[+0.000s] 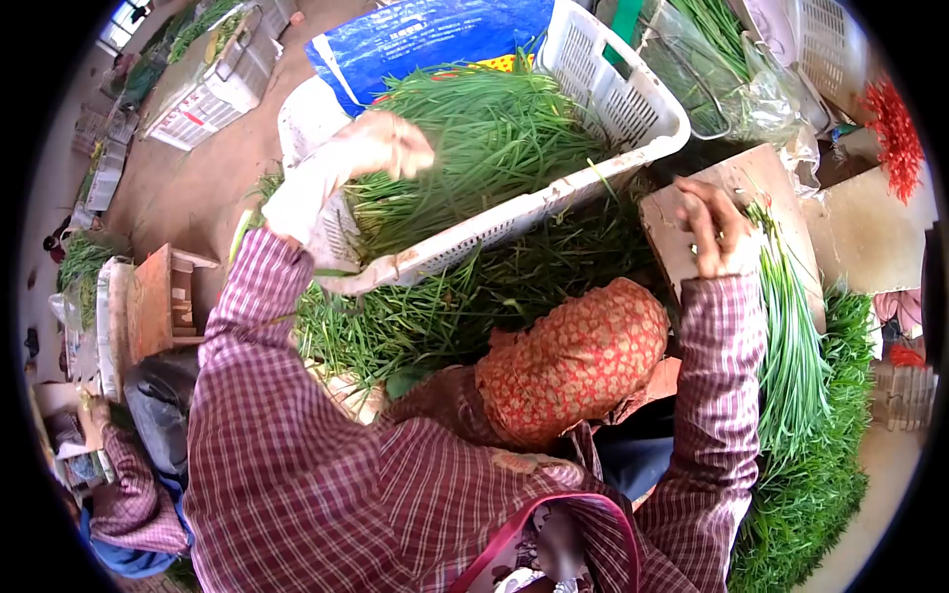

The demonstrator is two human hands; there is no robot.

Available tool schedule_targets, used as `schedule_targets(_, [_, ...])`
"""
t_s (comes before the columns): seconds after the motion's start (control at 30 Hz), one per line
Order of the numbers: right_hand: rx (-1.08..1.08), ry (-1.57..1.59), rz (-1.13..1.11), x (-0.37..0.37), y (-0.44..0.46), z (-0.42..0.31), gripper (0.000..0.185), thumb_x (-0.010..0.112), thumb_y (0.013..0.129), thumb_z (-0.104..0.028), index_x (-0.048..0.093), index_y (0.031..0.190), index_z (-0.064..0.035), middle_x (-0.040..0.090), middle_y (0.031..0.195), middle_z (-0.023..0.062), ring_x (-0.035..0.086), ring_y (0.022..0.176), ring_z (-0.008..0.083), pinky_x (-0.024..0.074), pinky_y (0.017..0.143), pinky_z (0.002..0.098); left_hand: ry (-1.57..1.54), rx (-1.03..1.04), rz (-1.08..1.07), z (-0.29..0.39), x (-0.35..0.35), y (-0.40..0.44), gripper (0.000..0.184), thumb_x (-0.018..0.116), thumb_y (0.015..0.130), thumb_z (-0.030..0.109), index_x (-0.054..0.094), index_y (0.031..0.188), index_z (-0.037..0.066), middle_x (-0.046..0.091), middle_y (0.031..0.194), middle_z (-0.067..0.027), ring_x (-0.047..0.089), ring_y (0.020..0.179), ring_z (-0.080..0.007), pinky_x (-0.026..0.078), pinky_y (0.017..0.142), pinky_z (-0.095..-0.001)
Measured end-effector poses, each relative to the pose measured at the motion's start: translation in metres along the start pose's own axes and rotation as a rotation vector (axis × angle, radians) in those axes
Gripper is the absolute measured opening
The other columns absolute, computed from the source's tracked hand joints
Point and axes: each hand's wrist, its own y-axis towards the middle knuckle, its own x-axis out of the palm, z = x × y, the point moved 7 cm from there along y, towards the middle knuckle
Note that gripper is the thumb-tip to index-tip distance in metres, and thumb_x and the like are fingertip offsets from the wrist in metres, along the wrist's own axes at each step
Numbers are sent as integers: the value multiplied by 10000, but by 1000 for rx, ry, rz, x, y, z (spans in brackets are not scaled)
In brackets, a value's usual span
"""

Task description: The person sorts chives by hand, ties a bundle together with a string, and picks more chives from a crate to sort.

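Note:
My left hand (pixel 381 146), pale in the glare and blurred, is above a white plastic crate (pixel 474 232) filled with long green chives (pixel 494 119). Its fingers bend downward, and I cannot make out whether anything is in them. Over a wooden board (pixel 682 232) on the right, my right hand (pixel 720 232) has its fingers bent and apart, with nothing visible in them. Right beside its wrist, a bunch of chives (pixel 786 336) with pale stem ends lies across the board's edge and hangs down toward me.
Loose green leaves (pixel 395 326) cover the area under the crate, around a knee in red flowered cloth (pixel 573 361). More greens (pixel 801 524) are piled at lower right. A blue printed sack (pixel 425 44) lies behind the crate. Another person's sleeve (pixel 138 494) shows at far left, near a wooden stool (pixel 163 296).

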Motion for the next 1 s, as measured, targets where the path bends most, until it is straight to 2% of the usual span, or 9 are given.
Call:
schedule_targets(0.03, [126,43,-46,15,7,3,196,574,887,-152,657,1034,-51,695,842,95,676,692,143,538,595,246,-99,87,-129,15,20,-12,445,738,767,249,618,1165,88,660,1038,-149,647,789,-172,513,560,-228])
schedule_targets(0.07, [253,135,-129,27,11,6,196,597,869,-120,649,1037,-34,693,886,106,679,747,156,548,644,278,-8,140,-216,25,34,-15,508,703,796,295,555,1246,113,646,1089,-133,649,849,-192,537,751,-332])
schedule_targets(0.13, [110,118,-189,39,15,-5,218,622,840,-85,639,1044,-9,681,946,124,671,817,183,545,718,301,127,148,-228,38,46,4,526,656,819,370,533,1270,128,610,1170,-144,624,992,-222,424,973,-446])
schedule_targets(0.17, [6,62,-193,41,13,-4,243,636,816,-52,629,1051,12,666,994,135,657,875,197,532,769,303,133,310,-136,48,48,22,558,635,816,431,520,1287,155,581,1227,-135,563,1125,-241,283,1072,-489])
schedule_targets(0.37, [141,-21,-117,35,-19,16,185,584,837,-36,660,1001,6,665,884,137,638,735,204,502,677,293,138,293,-34,90,71,162,454,678,814,347,600,1205,130,615,1197,-76,568,1120,-205,410,989,-364])
schedule_targets(0.53, [397,97,-72,35,-33,29,163,545,898,-71,656,985,10,638,759,67,596,639,100,477,615,214,451,258,12,113,131,272,644,681,752,484,596,1147,-17,624,1138,-160,584,1085,-271,443,945,-355])
schedule_targets(0.73, [529,40,-111,37,-45,45,154,560,881,-79,665,959,3,676,819,117,667,741,180,509,676,267,700,-40,112,98,189,342,1321,741,514,711,180,1411,-81,513,1266,-224,536,1147,-326,418,961,-419])
schedule_targets(0.97, [590,61,-103,34,-41,56,152,557,875,-56,660,966,9,673,823,127,673,713,177,510,659,260,865,-74,120,95,214,362,1263,746,542,666,183,1433,-30,510,1242,-203,501,1148,-343,402,896,-525])
schedule_targets(1.0, [579,56,-107,33,-40,56,152,558,873,-53,660,968,8,673,825,125,673,711,175,510,658,261,826,-53,133,95,210,364,1038,746,574,582,329,1320,-8,559,1150,-174,550,1062,-304,439,824,-478])
